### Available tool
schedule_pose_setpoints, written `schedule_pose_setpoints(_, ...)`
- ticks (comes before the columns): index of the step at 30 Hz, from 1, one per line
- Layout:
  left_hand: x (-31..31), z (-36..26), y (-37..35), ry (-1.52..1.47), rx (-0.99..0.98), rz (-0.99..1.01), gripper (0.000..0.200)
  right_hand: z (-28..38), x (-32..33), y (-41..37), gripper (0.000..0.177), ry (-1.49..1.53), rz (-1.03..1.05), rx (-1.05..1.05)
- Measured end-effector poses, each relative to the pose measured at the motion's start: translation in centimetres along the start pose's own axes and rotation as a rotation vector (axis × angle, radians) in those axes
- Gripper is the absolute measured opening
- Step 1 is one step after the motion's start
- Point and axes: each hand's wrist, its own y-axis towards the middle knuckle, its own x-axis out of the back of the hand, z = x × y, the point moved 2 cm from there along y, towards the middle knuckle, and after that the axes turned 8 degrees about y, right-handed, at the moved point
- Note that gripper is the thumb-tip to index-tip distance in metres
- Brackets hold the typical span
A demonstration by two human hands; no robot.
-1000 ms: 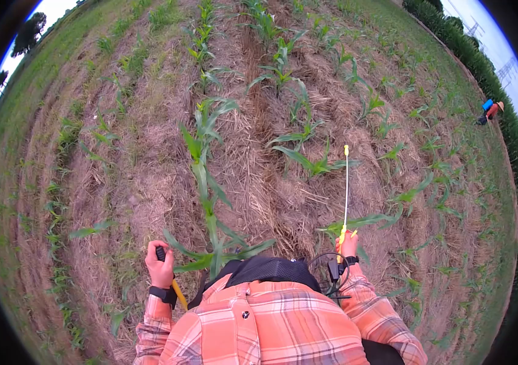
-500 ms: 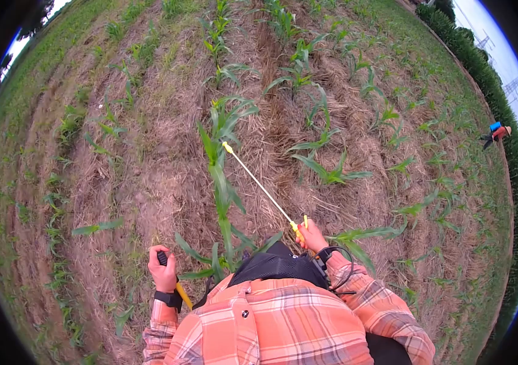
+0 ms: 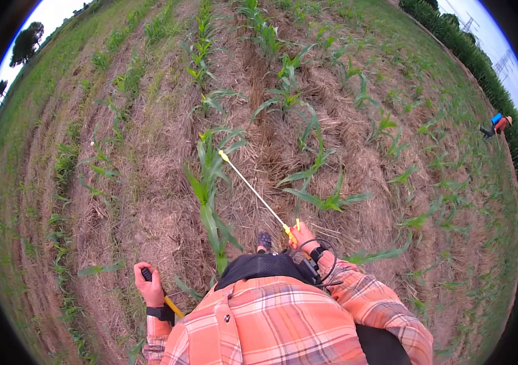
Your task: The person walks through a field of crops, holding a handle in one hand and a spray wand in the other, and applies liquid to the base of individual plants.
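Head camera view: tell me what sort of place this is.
An outdoor crop field, probably young maize: long-leaved green plants stand in rows, straw lies between them, and dense greenery lines the edge on the picture's right.

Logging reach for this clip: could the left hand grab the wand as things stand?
Probably not: the left hand is closed around a black grip and would likely need to let go first. In this view, corn leaves lie between it and the wand.

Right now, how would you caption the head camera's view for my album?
Left hand on a black grip, right hand holding a yellow-tipped wand among leafy green plants.
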Motion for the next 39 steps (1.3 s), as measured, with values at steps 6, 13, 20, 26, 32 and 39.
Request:
schedule_pose_setpoints(6, -6.2, -2.3, 6.5, 0.066, -0.076, 0.088, 0.017, 2.5, 7.3, 4.9, 0.019, 0.255, -0.294, 0.053)
schedule_pose_setpoints(13, -12.0, -4.4, 11.1, 0.116, -0.082, 0.136, 0.016, 4.0, 15.8, 8.9, 0.019, 0.516, -0.549, 0.118)
schedule_pose_setpoints(20, -14.5, -6.1, 15.4, 0.140, -0.029, 0.125, 0.015, 6.7, 19.0, 11.8, 0.022, 0.529, -0.772, 0.145)
schedule_pose_setpoints(26, -18.0, -4.3, 23.0, 0.056, -0.106, 0.162, 0.014, 10.5, 16.2, 16.8, 0.022, 0.451, -0.682, 0.092)
schedule_pose_setpoints(32, -18.0, -3.2, 28.7, -0.035, 0.015, 0.140, 0.015, 17.1, 9.1, 22.8, 0.019, 0.293, -0.573, 0.039)
schedule_pose_setpoints(39, -17.4, -1.9, 33.4, 0.004, 0.056, 0.099, 0.015, 23.2, 0.7, 29.0, 0.018, 0.146, -0.268, 0.026)
